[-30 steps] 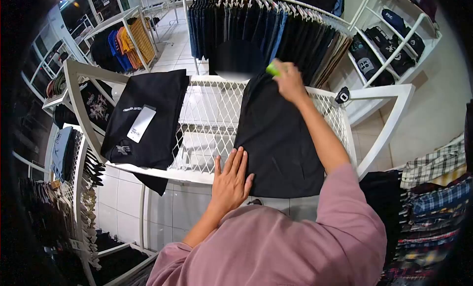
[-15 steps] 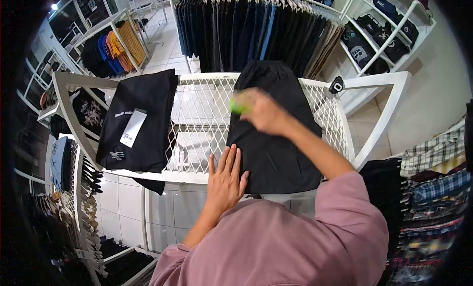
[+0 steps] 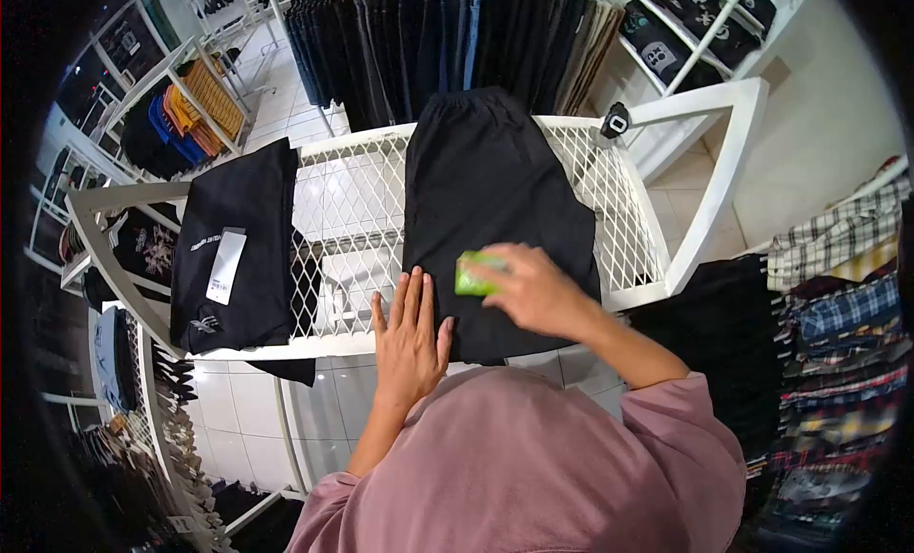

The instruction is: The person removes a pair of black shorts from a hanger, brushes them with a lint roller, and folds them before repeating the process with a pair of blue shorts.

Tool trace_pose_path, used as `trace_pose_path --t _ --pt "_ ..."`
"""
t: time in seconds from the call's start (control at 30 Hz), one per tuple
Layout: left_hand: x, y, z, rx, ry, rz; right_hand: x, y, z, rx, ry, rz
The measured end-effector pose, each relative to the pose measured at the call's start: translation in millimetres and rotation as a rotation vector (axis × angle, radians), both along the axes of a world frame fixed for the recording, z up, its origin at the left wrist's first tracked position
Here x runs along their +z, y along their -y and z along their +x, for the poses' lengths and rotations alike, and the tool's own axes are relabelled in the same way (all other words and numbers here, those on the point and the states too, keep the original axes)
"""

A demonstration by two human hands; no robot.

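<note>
Black elastic-waist shorts (image 3: 490,182) lie flat on a white wire-mesh rack top (image 3: 357,191), their gathered waist at the far end. My left hand (image 3: 409,336) rests flat with fingers extended along the left edge of the shorts. In my right hand (image 3: 535,294) is a small bright green block-shaped thing (image 3: 476,273), held low over the lower middle of the shorts; its underside is hidden. To the left lies a folded black garment (image 3: 238,258) with small printing and a white tag (image 3: 227,266).
The rack's white metal side frames (image 3: 733,163) rise at both ends. A black digital watch (image 3: 616,121) is strapped at the back right. Hanging trousers (image 3: 381,53) line the far side, and plaid shirts (image 3: 843,315) hang at the right.
My right hand has moved the green thing from the upper left of the shorts down toward their lower part. My left hand keeps its place at the edge. The view has shifted slightly.
</note>
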State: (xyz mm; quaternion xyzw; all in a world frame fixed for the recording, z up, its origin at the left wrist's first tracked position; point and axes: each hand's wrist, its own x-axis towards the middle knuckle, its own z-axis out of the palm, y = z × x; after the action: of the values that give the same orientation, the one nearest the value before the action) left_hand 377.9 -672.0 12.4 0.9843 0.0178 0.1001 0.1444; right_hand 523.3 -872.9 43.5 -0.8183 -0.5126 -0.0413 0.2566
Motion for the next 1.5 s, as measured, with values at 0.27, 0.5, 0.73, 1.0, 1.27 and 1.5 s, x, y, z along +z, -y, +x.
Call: trace_pose_path --t 0.27,0.5,0.73,1.0,1.27,1.5 --pt "-0.3 -0.6 3.0 0.000 -0.010 0.004 23.8 35.7 1.1 -0.507 0.017 0.234" --pt "0.2 -3.1 5.4 0.012 -0.050 0.065 -20.8 63.9 13.6 -0.707 0.134 0.016" --pt "2.5 -2.9 6.1 0.003 -0.039 0.056 2.4 28.9 -4.7 -0.051 -0.081 0.174" --pt "0.3 -2.8 7.2 0.000 0.011 0.031 9.9 -6.6 89.7 -0.508 0.297 0.067" --pt "-4.9 -4.5 6.7 0.004 0.025 0.044 -24.9 -97.9 193.8 -0.221 0.310 -0.063" --pt "-1.9 -4.1 7.4 -0.003 0.025 -0.009 -9.0 -92.6 100.0 0.105 0.183 0.111"
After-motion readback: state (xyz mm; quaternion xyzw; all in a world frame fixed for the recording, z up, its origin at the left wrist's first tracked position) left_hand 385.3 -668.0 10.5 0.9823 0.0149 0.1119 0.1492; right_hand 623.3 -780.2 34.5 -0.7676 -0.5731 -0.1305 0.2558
